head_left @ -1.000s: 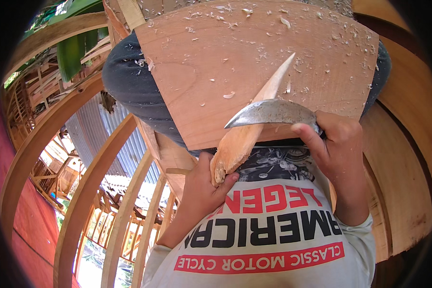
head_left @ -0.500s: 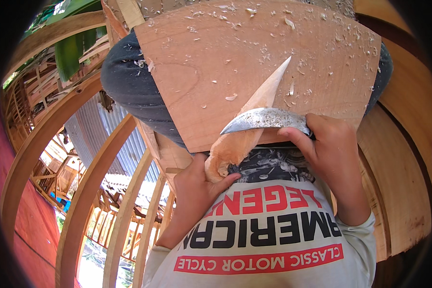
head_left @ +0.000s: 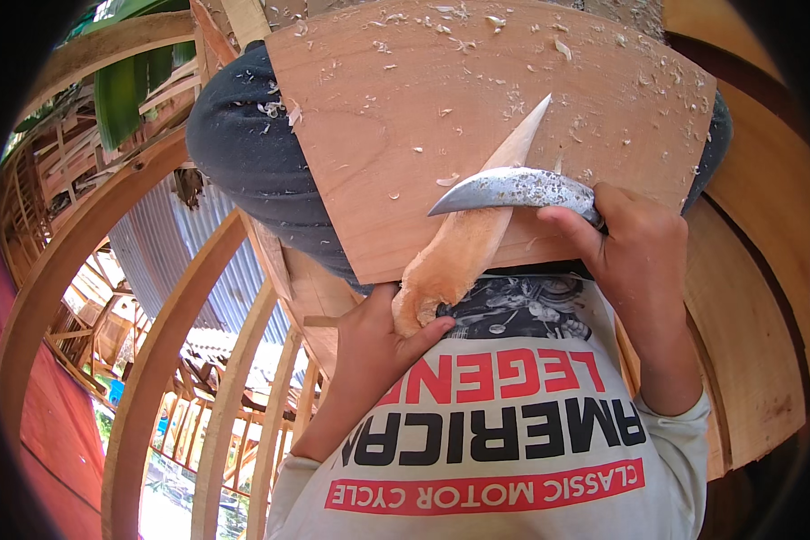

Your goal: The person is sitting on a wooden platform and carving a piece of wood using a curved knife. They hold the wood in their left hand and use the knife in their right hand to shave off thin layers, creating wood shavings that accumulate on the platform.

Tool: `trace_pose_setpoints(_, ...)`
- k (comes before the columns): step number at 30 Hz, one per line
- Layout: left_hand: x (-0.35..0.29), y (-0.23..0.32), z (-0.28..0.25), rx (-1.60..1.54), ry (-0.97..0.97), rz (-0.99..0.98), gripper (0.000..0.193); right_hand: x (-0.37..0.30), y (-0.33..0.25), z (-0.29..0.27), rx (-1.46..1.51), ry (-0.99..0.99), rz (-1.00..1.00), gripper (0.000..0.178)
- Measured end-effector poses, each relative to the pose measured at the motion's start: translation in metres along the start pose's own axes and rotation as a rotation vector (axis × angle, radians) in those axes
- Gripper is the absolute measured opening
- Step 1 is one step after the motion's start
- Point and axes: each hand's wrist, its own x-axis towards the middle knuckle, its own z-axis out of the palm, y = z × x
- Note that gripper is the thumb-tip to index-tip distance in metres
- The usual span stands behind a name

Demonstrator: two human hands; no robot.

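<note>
A pale carved piece of wood [head_left: 452, 256] lies slantwise, its sharp tip over the board and its thick, hollowed end close to my shirt. Around that near end my left hand [head_left: 378, 337] is closed, thumb along the edge. My right hand [head_left: 634, 238] grips a curved knife [head_left: 522, 191]; its handle is hidden in the fist. The spotted grey blade crosses over the middle of the carved wood, its point to the left. Underneath, a wide flat wooden board [head_left: 369, 180] rests across my lap.
Curled wood shavings [head_left: 562, 49] are scattered over the board. At the left, curved wooden slats [head_left: 166, 333] stand in a row, with corrugated metal sheets [head_left: 189, 252] beyond them. Wide wooden planks [head_left: 738, 351] lie at the right. Green leaves [head_left: 121, 99] hang at the upper left.
The knife and my right hand have moved away from me and slightly right, up along the carved wood. My left hand, holding the wood, has shifted slightly right.
</note>
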Motion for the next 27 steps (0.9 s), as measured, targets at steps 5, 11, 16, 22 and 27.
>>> trace_pose_setpoints(5, 0.001, -0.001, 0.005, 0.033, 0.019, 0.032, 0.057, 0.006, 0.009, 0.003, -0.032, 0.119, 0.043, 0.051)
trace_pose_setpoints(11, 0.001, -0.011, 0.006, 0.113, 0.024, 0.015, 0.057, 0.017, 0.026, -0.021, -0.003, 0.081, 0.188, 0.054)
trace_pose_setpoints(16, 0.002, -0.004, 0.001, 0.129, -0.065, -0.075, 0.057, 0.002, -0.001, 0.004, 0.036, -0.01, -0.077, 0.057)
trace_pose_setpoints(22, 0.002, -0.008, 0.0, 0.143, -0.032, -0.075, 0.057, 0.022, 0.03, -0.01, 0.057, 0.105, 0.219, 0.057)
trace_pose_setpoints(27, 0.0, -0.01, 0.0, 0.173, -0.047, -0.071, 0.058, 0.0, -0.007, -0.003, 0.003, -0.045, -0.074, 0.056)
